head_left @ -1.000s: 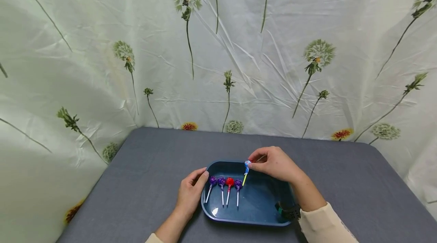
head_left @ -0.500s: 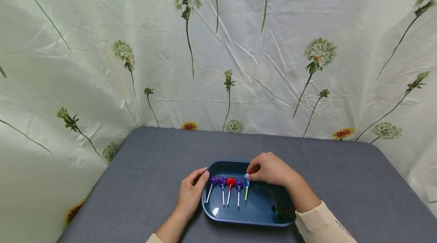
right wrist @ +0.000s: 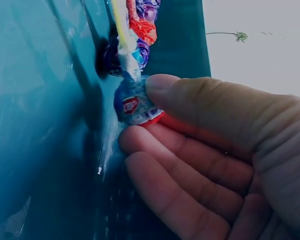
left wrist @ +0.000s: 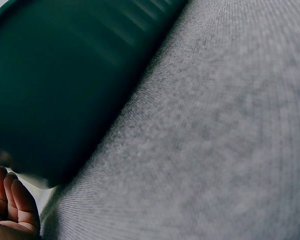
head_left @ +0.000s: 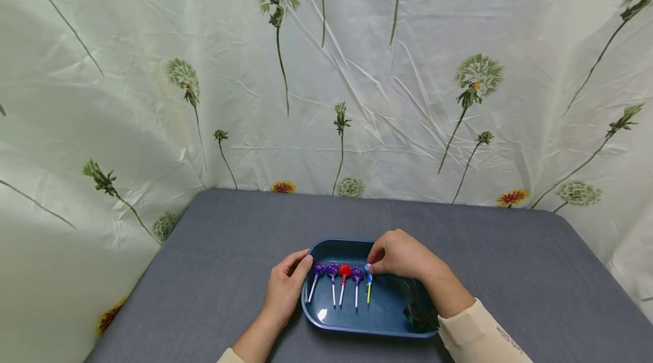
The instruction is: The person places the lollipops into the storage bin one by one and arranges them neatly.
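Note:
A blue lollipop (head_left: 369, 277) with a yellow stick lies at the right end of a row in the dark blue tray (head_left: 377, 326). My right hand (head_left: 403, 255) pinches its wrapped head between thumb and fingers. In the right wrist view, a bit of red shows behind the blue wrapper, partly hidden by the fingers. To its left in the row are a purple lollipop (head_left: 357, 275), a red lollipop (head_left: 344, 272) and two more purple ones, their white sticks toward me. My left hand (head_left: 285, 283) holds the tray's left rim, thumb on top and fingers outside.
The tray stands on a grey cloth-covered table (head_left: 245, 238). Behind and to the left hangs a pale curtain (head_left: 408, 96) printed with dandelions. A dark watch-like band (head_left: 420, 317) at my right wrist overlaps the tray's right side.
My right hand has come down toward me from the tray's far rim, bringing the blue lollipop beside the rightmost purple one, its stick now pointing toward me. The left hand has stayed put.

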`<state>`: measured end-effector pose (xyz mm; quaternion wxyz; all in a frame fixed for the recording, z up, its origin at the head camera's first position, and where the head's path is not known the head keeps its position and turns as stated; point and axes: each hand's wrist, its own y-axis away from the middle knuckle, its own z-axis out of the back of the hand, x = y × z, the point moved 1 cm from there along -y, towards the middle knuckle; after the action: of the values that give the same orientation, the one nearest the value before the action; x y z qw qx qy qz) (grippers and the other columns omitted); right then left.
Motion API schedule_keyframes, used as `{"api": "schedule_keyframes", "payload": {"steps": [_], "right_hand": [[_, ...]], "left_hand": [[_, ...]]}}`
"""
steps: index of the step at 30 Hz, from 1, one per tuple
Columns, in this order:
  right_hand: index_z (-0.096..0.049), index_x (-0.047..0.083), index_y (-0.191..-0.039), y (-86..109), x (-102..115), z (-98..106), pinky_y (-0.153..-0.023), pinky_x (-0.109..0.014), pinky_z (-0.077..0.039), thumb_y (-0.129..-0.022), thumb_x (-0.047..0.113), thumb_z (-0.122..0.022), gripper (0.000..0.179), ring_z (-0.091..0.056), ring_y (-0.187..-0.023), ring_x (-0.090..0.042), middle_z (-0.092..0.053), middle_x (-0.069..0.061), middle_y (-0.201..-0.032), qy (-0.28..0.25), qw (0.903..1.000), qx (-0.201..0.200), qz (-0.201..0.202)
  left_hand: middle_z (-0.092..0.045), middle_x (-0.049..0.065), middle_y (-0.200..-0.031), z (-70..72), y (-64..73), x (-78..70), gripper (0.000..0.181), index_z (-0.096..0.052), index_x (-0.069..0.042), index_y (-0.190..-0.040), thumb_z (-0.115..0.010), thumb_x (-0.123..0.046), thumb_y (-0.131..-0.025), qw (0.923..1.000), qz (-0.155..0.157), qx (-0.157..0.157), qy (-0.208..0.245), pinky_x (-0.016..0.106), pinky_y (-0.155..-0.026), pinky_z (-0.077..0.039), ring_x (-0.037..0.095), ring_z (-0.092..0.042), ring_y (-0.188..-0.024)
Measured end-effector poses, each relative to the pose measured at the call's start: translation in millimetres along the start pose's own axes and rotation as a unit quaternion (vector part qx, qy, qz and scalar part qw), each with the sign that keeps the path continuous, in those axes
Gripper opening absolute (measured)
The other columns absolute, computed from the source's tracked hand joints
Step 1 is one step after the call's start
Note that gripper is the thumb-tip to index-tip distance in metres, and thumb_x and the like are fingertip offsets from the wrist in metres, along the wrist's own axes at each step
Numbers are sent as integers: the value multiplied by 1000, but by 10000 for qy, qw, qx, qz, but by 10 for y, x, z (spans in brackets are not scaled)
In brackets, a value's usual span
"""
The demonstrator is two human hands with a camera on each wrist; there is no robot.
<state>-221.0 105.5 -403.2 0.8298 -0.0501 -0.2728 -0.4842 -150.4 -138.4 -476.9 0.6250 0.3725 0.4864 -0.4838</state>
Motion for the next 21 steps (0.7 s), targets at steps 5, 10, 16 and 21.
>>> {"api": "schedule_keyframes", "payload": {"steps": [5,10,16,21], "right_hand": [[-79,20,-80,-4,-6,-20,-63,-29,-52,-83,22,-85,7,-60,-70,-7,-73,10,-78,98,9999,77,75],[-77,19,-78,-11,-1,-42,-62,-28,-52,-81,19,-86,10,-59,-68,-7,-70,9,-74,90,9998,171,43],[-75,17,-78,-11,15,-51,-61,-28,-51,-80,16,-86,11,-59,-67,-8,-68,9,-72,38,9998,218,-27],[-75,17,-78,-10,-1,-49,-62,-27,-51,-80,16,-86,12,-58,-67,-7,-68,9,-72,67,9997,232,-53]], "left_hand": [[-74,9,-123,1,-5,-3,32,-73,-10,-123,-65,-31,-100,10000,47,-4,1,34,-98,-52,23,-66,-113],[-73,9,-123,3,-4,-7,32,-73,-11,-123,-65,-32,-100,10000,36,-6,15,37,-99,-51,23,-66,-113],[-74,9,-123,4,-3,-8,32,-73,-10,-123,-64,-32,-101,10000,-39,-24,-8,31,-97,-52,23,-66,-113],[-74,8,-123,5,-4,-8,31,-74,-11,-122,-65,-32,-100,10000,19,-15,-26,32,-97,-51,21,-66,-113]]}}
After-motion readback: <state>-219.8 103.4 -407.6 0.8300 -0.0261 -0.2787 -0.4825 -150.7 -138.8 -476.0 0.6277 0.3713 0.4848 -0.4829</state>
